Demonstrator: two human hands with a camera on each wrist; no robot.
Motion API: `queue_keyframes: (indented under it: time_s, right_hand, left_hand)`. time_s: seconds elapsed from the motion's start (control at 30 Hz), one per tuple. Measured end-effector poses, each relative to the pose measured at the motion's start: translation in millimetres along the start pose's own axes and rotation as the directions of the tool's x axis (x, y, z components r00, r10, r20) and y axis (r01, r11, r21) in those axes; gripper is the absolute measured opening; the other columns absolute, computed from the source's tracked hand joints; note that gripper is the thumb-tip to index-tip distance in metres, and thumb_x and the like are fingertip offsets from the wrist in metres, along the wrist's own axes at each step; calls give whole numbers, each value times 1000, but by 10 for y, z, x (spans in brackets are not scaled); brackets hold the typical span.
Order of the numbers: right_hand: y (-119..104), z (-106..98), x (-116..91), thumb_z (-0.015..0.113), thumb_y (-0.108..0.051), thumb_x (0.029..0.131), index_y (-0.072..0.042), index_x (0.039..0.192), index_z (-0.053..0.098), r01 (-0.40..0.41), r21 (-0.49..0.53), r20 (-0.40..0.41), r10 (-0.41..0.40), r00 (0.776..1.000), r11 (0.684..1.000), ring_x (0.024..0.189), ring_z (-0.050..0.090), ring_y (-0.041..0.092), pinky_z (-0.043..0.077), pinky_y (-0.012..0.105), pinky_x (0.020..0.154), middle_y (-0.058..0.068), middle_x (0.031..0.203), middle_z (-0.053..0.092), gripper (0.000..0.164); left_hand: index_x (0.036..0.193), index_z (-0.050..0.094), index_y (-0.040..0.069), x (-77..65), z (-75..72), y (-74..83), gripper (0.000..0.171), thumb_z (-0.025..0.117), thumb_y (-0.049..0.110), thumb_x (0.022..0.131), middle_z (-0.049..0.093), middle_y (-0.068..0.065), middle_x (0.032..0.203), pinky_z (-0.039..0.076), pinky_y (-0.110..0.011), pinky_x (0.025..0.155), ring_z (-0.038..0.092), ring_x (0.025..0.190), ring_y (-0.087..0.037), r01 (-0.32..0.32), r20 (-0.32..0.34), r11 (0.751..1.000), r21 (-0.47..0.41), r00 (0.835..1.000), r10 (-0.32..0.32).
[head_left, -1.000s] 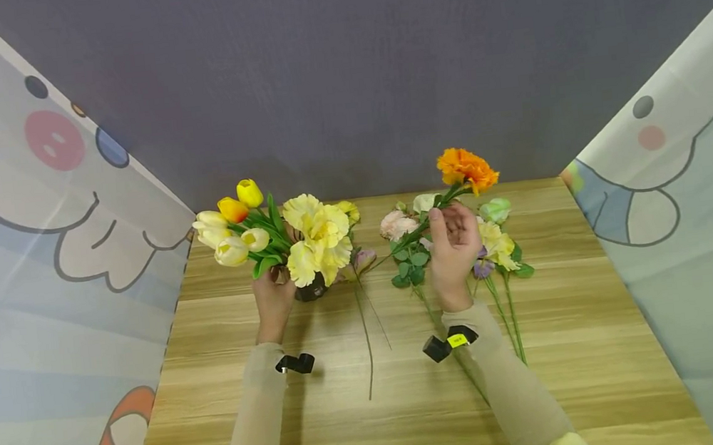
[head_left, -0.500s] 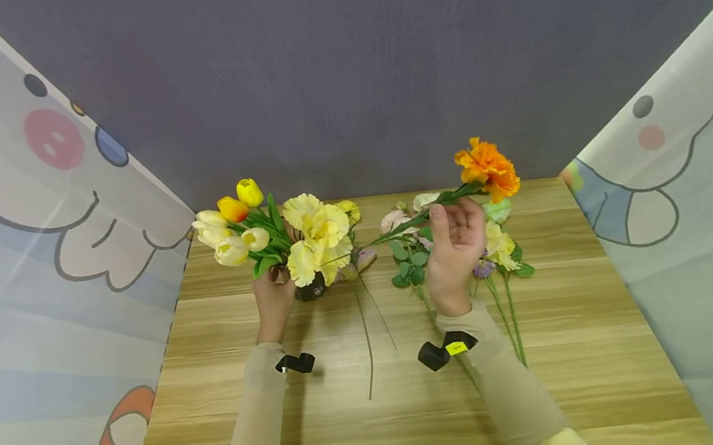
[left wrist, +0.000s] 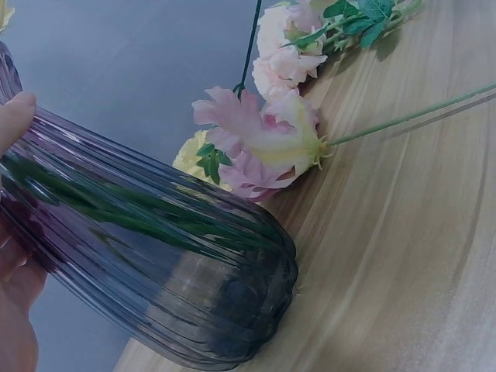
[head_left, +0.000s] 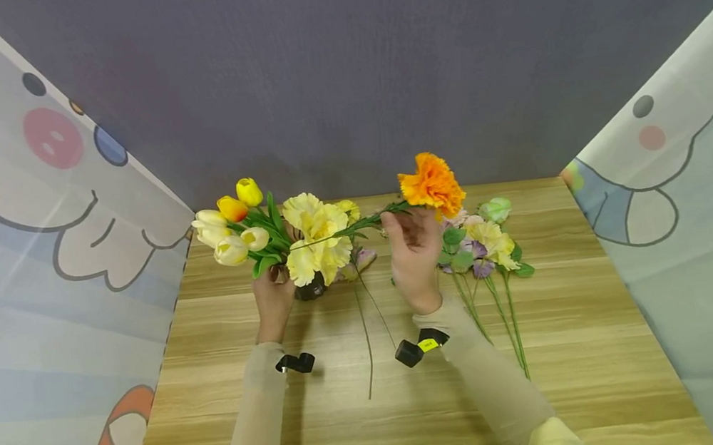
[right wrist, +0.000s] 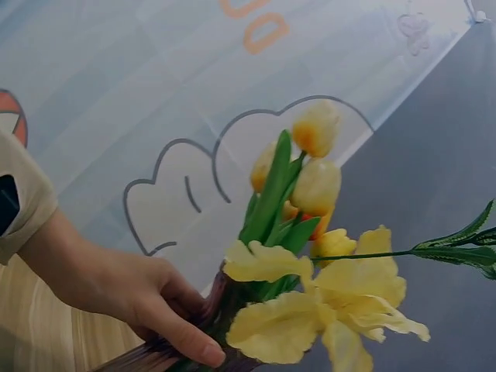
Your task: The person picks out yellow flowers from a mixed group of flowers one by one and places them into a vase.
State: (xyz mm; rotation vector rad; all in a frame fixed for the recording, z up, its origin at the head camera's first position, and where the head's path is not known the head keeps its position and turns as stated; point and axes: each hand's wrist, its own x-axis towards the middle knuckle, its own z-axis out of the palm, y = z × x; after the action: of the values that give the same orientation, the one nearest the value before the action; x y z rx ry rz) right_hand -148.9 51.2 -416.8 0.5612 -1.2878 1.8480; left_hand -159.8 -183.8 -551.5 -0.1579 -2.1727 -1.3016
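Observation:
My left hand (head_left: 274,303) grips a ribbed, purple-tinted glass vase (left wrist: 155,232) near its neck; green stems show through the glass. Out of the mouth rise a bunch of yellow and cream tulips (head_left: 232,250) and a large ruffled yellow flower (head_left: 317,237). My right hand (head_left: 417,263) holds an orange carnation (head_left: 432,185) by its leafy stem, just under the bloom. The stem points left, and in the right wrist view its bare end (right wrist: 364,256) overlaps the yellow flower. The carnation's bloom is outside that view.
A pink-purple flower (left wrist: 263,143) lies beside the vase, its thin stem (head_left: 369,350) running toward the front. On the right lie a yellow flower (head_left: 492,241), a pale green rose (head_left: 495,210) and other stems. A grey wall (head_left: 342,73) stands behind the table.
My right hand has shifted left with the carnation, after a slight move right. The carnation's stem has swung to lie nearly level across the yellow flower. My left hand and the vase have stayed put.

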Motion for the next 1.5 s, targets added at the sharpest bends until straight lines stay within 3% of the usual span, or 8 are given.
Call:
queue_keyframes:
  time_s: [0.17, 0.37, 0.7, 0.8, 1.0, 1.13, 1.27, 1.5]
  right_hand:
    - [60, 111, -54, 68, -24, 102, 22, 102, 56, 36, -74, 81, -30, 996, 997, 87, 69, 3, 59, 20, 75, -3, 98, 71, 47]
    - [143, 163, -100, 64, -20, 104, 18, 108, 56, 99, -117, 213, -73, 974, 988, 74, 68, 20, 60, 26, 78, 30, 89, 63, 39]
    - [214, 272, -180, 53, -29, 109, 11, 121, 58, 190, -322, 426, -37, 904, 927, 56, 50, 20, 49, 35, 53, 24, 94, 66, 42]
    - [219, 316, -184, 53, -28, 109, 11, 129, 57, 187, -361, 510, 26, 860, 914, 64, 59, 23, 53, 35, 57, 26, 106, 69, 44]
    - [268, 449, -203, 71, -4, 97, 4, 126, 66, 233, -453, 686, 170, 707, 861, 111, 66, 30, 54, 36, 101, 17, 117, 72, 31]
    - [342, 503, -290, 74, -5, 95, -2, 120, 71, 279, -548, 717, 272, 642, 788, 109, 66, 24, 48, 39, 104, 9, 112, 76, 26]
    - [378, 522, -369, 76, -7, 94, -3, 119, 72, 267, -586, 692, 301, 656, 765, 107, 67, 24, 46, 41, 104, 7, 112, 77, 26]
    - [430, 517, -431, 76, -3, 91, -5, 109, 74, 277, -587, 682, 280, 676, 761, 110, 66, 25, 46, 43, 102, 6, 105, 78, 19]
  left_hand:
    - [118, 66, -6, 6, 8, -3, 31, 74, -6, 88, 68, -28, 108, 60, -63, 82, 68, 101, -46, 4, 3, 1000, -14, 1000, -4]
    - [114, 67, -6, 2, 17, 1, 26, 73, -7, 89, 68, -28, 105, 60, -63, 83, 68, 97, -45, 20, 9, 1000, -18, 1000, -20]
    - [122, 66, -8, -5, 8, -8, 43, 84, -2, 84, 68, -30, 113, 59, -62, 87, 68, 104, -47, 37, -4, 999, -2, 999, -37]
    - [121, 67, -7, -9, -3, -22, 41, 84, 1, 85, 70, -29, 109, 59, -62, 85, 70, 97, -46, 41, -1, 999, 5, 999, -41]
    - [111, 67, -8, -15, -12, -13, 31, 81, -8, 83, 69, -24, 94, 62, -48, 79, 68, 85, -35, 46, 9, 999, 9, 999, -46]
    - [95, 62, -4, -23, -11, 15, 17, 70, -15, 84, 51, -11, 71, 43, -30, 68, 48, 70, -22, 108, 19, 994, -31, 994, -108]
    - [87, 60, -3, -22, -7, 27, 15, 67, -16, 85, 41, -2, 64, 35, -26, 63, 40, 62, -16, 127, 16, 991, -37, 992, -127]
    - [98, 63, -7, -24, -25, 48, 22, 67, -19, 80, 53, -10, 75, 39, -26, 68, 47, 73, -20, 182, 27, 983, -37, 983, -181]
